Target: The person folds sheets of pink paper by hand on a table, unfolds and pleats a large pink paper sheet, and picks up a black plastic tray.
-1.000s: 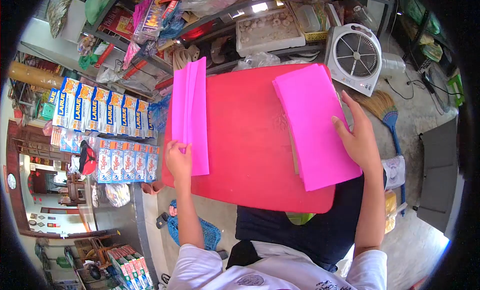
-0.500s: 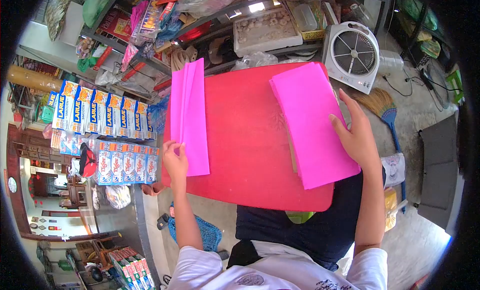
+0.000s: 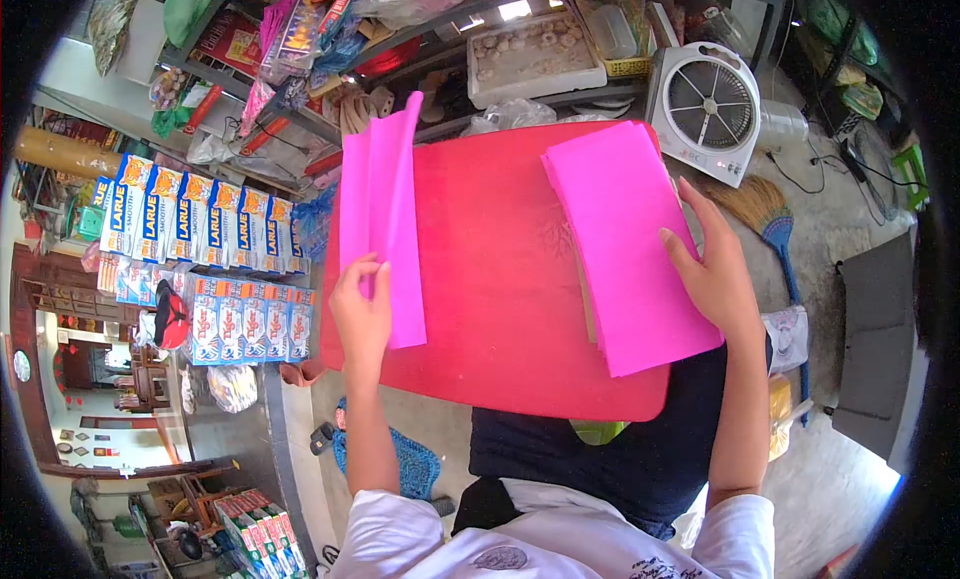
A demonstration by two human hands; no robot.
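On the left of the red tabletop lies a folded sheet of pink paper (image 3: 395,209), standing up in creases at its far end. My left hand (image 3: 362,304) pinches this paper near its lower left part with thumb and forefinger. A stack of pink paper (image 3: 630,249) rests on the right side of the table, with a thin brownish edge showing beneath it. My right hand (image 3: 715,279) lies on the stack's right edge, its thumb on top and the forefinger stretched out along the edge. The other right fingers are partly hidden.
The red table (image 3: 490,269) stands over my lap. Beyond it are a white box fan (image 3: 705,114), a broom (image 3: 765,214) and a shelf with a white foam tray (image 3: 535,64). Stacked beer cartons (image 3: 195,219) stand on the left.
My left hand has moved slightly up and right along the folded pink paper. The paper's far end has lifted and its folds have opened wider. My right hand has hardly moved.
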